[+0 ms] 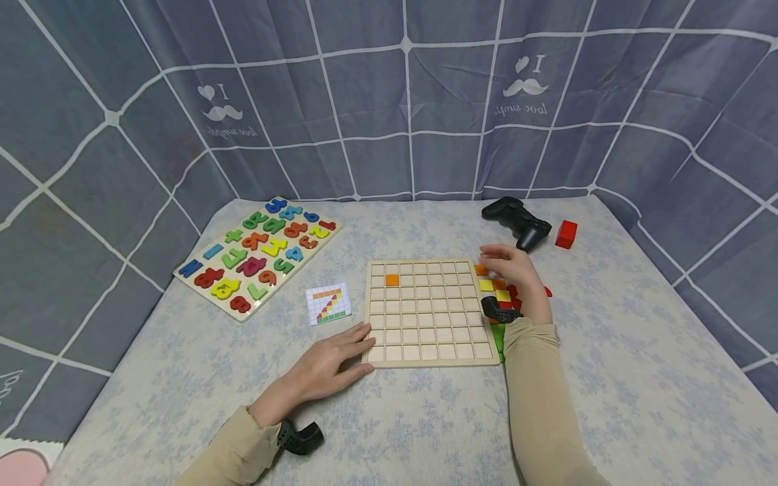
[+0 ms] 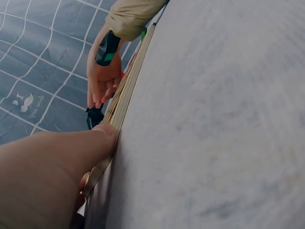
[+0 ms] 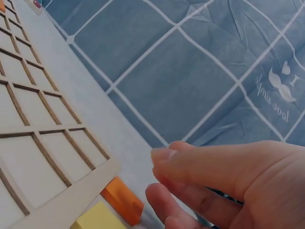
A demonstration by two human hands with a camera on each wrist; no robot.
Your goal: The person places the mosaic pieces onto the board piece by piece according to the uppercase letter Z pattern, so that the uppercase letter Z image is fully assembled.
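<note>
A wooden grid board (image 1: 427, 317) lies flat on the table with one orange square tile (image 1: 392, 280) in its upper left part. Along the board's left edge, near the front corner, rest the extended fingers of my left hand (image 1: 325, 364); its thumb (image 2: 97, 140) touches the rim in the left wrist view. My right hand (image 1: 519, 275) hovers over loose tiles at the board's right side, fingers loosely bent, nothing between them. Orange (image 3: 124, 200) and yellow tiles (image 3: 99, 218) lie below it. Red and green tiles (image 1: 498, 334) are partly hidden by my wrist and sleeve.
Left of the board lies a pattern card (image 1: 329, 303) with coloured squares. A number puzzle board (image 1: 243, 318) sits at the back left. A black game controller (image 1: 516, 221) and a red block (image 1: 566, 234) are at the back right. A tiled-pattern curtain (image 1: 377, 101) surrounds the table.
</note>
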